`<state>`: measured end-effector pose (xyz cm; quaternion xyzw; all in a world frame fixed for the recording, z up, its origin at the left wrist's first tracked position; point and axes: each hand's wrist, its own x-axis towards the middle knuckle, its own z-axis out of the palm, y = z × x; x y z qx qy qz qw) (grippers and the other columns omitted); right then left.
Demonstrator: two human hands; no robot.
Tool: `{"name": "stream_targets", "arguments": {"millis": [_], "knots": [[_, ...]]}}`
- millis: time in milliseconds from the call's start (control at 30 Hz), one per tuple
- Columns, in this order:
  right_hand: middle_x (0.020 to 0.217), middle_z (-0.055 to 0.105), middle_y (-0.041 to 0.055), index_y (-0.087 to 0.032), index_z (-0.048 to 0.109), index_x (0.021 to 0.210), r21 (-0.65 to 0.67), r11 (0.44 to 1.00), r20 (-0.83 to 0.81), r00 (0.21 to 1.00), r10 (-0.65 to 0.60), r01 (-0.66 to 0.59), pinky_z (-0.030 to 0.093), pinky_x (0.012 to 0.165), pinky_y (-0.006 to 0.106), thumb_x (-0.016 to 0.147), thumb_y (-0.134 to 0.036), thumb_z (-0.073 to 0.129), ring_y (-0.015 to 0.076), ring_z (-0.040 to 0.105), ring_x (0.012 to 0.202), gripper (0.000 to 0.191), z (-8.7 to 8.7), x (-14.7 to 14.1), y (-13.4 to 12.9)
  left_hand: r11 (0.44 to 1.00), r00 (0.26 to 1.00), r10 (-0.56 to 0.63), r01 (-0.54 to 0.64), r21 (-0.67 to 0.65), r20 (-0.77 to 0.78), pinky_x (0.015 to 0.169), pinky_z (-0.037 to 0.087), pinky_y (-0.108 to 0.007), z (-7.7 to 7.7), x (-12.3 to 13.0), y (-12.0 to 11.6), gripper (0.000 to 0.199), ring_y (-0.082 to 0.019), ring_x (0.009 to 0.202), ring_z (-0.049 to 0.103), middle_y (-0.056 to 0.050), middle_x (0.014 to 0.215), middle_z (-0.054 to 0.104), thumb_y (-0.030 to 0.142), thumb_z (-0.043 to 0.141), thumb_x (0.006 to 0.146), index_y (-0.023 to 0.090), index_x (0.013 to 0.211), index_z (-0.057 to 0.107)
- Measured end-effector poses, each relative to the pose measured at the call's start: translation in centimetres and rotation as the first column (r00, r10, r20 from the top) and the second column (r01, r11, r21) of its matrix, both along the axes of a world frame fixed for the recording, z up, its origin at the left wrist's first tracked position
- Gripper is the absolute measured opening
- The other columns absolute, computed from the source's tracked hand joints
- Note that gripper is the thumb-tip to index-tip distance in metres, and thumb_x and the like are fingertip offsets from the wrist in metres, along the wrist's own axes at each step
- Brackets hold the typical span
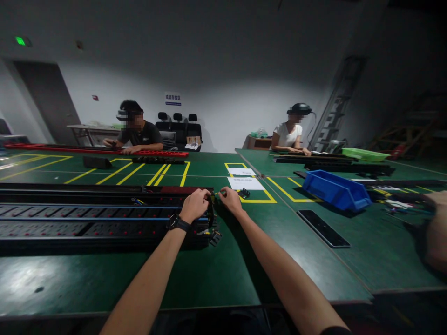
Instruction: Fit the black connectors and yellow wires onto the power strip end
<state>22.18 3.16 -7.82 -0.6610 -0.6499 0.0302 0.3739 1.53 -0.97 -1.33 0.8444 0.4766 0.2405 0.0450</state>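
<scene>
My left hand (196,204), with a watch on the wrist, has its fingers closed over the right end of a long black power strip (104,195). My right hand (230,200) faces it just past that end, thumb and fingers pinched together. A bit of yellow-green shows by its fingertips, too small to make out. Nearer to me lie more long strips (115,230) with rows of sockets and small red marks. A black end piece (215,238) with short wires sits at their right end. Right of my right hand is a small black part (244,192).
White paper sheets (246,183) lie beyond my hands. To the right are a phone (323,228), a blue bin (335,190), loose wires (398,204) and another person's arm (436,228). Two people (141,135) (288,136) work across the green table (209,284).
</scene>
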Motion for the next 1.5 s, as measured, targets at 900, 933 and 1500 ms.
{"name": "stream_targets", "arguments": {"millis": [900,933,1500], "knots": [[0.123,0.067,0.0196,-0.014,0.066,0.121,-0.186,0.901,0.397,0.869,-0.296,0.392,0.043,0.091,0.036,0.098,-0.034,0.047,0.0296,0.058,0.115,0.036,0.7,8.3,-1.8,1.0,0.999,-0.004,0.006,-0.027,0.039,0.083,0.052,-0.029,0.2,0.0,-0.4,0.033,-0.02,0.1,0.067,-0.005,0.111,0.07,0.013,0.05,0.085,0.025,0.11,0.069],[0.123,0.067,0.0191,-0.014,0.067,0.119,-0.186,0.893,0.388,0.865,-0.317,0.41,0.043,0.092,0.037,0.098,-0.03,0.046,0.0296,0.058,0.115,0.034,0.7,8.4,-1.8,1.0,0.999,-0.006,0.007,-0.026,0.037,0.083,0.052,-0.028,0.2,0.0,-0.4,0.033,-0.02,0.1,0.067,-0.005,0.111,0.07,0.013,0.05,0.085,0.025,0.109,0.07],[0.097,0.077,0.0083,-0.019,0.074,0.11,-0.08,0.993,-0.162,0.981,-0.104,0.092,0.052,0.079,0.029,0.086,-0.027,0.061,0.0222,0.072,0.091,0.028,0.3,2.0,0.4,1.0,1.0,-0.006,0.006,-0.02,-0.001,0.086,0.053,-0.03,0.0,0.0,-0.4,0.03,-0.02,0.099,0.067,-0.006,0.11,0.07,0.016,0.05,0.089,0.026,0.107,0.071]]}}
